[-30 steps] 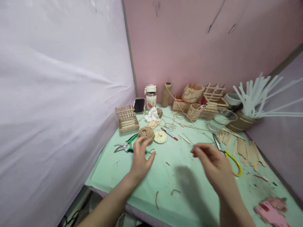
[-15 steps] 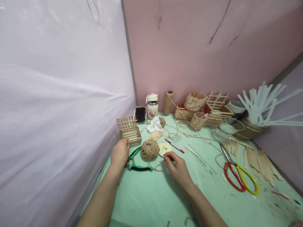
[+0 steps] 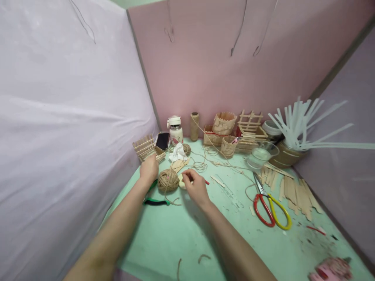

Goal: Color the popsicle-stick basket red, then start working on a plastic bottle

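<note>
My left hand [image 3: 149,168] lies on the green table [image 3: 164,234] with its back to me, over the head of the green-handled pliers [image 3: 156,201] and just in front of a wooden stick box [image 3: 143,146]; its fingers are hidden. My right hand [image 3: 197,188] is curled, thumb and forefinger pinched at the edge of a cream round disc [image 3: 181,182]. This disc sits right beside a ball of jute twine [image 3: 168,180]. The tip of a red pen [image 3: 206,182] pokes out from behind the right hand.
Red and yellow scissors [image 3: 271,208] and a clear ruler [image 3: 230,191] lie to the right. Craft sticks [image 3: 295,189], a glass bowl [image 3: 260,154] and a jar of white strips [image 3: 288,155] stand beyond. Along the pink wall stand baskets [image 3: 224,123], a twine spool [image 3: 194,125], a white bottle [image 3: 175,130] and a phone [image 3: 163,140].
Both hands have moved from the table's middle to the far left, the left to the pliers and stick box, the right to the cream disc. The camera has tilted up and shifted.
</note>
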Action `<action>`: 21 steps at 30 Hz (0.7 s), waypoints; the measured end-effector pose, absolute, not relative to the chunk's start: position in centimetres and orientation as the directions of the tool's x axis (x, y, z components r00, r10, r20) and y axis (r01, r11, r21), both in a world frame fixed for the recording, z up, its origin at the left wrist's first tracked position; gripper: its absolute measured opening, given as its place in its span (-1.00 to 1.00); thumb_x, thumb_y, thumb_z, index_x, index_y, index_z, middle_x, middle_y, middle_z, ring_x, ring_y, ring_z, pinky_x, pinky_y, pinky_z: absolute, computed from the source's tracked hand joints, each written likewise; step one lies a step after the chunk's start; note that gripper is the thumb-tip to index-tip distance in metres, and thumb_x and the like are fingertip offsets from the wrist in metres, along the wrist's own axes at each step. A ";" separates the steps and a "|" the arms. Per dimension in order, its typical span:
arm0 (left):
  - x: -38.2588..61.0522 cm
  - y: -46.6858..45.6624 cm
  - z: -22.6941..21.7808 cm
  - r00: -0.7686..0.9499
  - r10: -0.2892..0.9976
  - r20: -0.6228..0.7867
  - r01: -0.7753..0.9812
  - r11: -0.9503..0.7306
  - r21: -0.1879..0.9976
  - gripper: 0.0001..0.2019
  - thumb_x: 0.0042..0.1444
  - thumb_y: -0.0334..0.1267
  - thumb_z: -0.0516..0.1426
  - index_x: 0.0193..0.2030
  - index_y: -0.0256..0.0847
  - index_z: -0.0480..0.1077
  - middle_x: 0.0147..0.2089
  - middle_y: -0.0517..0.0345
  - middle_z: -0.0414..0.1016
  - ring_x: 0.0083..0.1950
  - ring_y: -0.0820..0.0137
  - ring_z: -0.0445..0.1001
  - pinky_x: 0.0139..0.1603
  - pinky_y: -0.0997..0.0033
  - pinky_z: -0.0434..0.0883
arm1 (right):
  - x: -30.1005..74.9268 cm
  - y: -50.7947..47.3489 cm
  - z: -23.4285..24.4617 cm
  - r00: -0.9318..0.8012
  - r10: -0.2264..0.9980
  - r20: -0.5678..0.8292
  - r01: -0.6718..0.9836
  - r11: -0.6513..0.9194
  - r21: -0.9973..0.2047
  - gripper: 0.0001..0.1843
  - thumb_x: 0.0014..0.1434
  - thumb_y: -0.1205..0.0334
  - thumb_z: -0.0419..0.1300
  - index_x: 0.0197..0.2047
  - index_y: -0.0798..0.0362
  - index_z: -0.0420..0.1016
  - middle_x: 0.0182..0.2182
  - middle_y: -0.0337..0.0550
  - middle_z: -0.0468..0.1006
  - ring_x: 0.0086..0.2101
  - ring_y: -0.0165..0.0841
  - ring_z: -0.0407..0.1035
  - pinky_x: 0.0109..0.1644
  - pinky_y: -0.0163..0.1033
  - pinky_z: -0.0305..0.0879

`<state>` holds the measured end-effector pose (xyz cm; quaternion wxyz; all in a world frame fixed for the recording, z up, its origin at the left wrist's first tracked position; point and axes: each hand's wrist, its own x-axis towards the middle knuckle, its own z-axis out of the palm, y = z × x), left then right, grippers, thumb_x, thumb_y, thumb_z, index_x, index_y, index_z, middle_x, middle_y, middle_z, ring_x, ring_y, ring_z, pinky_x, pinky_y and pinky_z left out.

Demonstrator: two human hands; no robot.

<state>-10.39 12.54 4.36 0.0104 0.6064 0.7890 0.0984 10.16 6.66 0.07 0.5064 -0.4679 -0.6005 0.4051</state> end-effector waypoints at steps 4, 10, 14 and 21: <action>-10.5 8.7 4.2 -0.229 0.939 0.256 0.915 0.118 0.385 -0.55 0.41 -0.19 0.08 0.37 -0.26 0.41 0.32 -0.23 0.55 0.20 0.07 0.63 0.31 0.08 0.49 | 14.2 11.3 2.5 -0.168 0.975 0.147 0.376 0.201 -0.904 -0.80 0.31 0.24 0.13 -0.22 0.03 0.59 -0.33 -0.15 0.69 -0.29 -0.28 0.54 -0.13 -0.25 0.34; -8.0 3.3 1.7 -0.061 0.987 0.150 0.864 -0.023 0.504 0.07 -0.09 0.01 0.49 0.55 -0.13 0.19 0.62 -0.34 0.00 0.60 -0.19 0.19 0.50 -0.16 0.33 | 17.0 14.2 3.8 -0.480 0.876 -0.033 0.705 0.364 -0.609 -0.81 0.33 0.29 0.25 -0.02 0.07 0.64 -0.09 0.01 0.74 -0.12 -0.22 0.56 -0.07 -0.24 0.29; -6.9 3.5 -0.3 -0.061 0.993 0.103 0.857 0.000 0.516 0.00 -0.05 -0.23 0.45 0.54 -0.11 0.18 0.56 -0.27 0.09 0.57 -0.08 0.26 0.53 -0.06 0.32 | 16.4 12.1 2.8 -0.663 0.742 -0.101 0.668 0.526 -0.527 -0.77 0.28 0.32 0.31 0.01 0.09 0.65 -0.08 0.04 0.72 -0.09 -0.21 0.55 -0.07 -0.25 0.26; -8.7 6.2 2.2 -0.202 0.834 0.513 0.827 -0.135 0.545 -0.28 0.09 -0.23 0.36 0.39 -0.14 0.28 0.30 -0.11 0.38 0.37 0.04 0.42 0.43 -0.02 0.38 | 16.6 9.8 2.9 -0.680 0.732 -0.048 0.650 0.571 -0.502 -0.80 0.33 0.34 0.23 -0.02 0.13 0.64 -0.09 0.08 0.68 -0.11 -0.20 0.51 -0.12 -0.24 0.19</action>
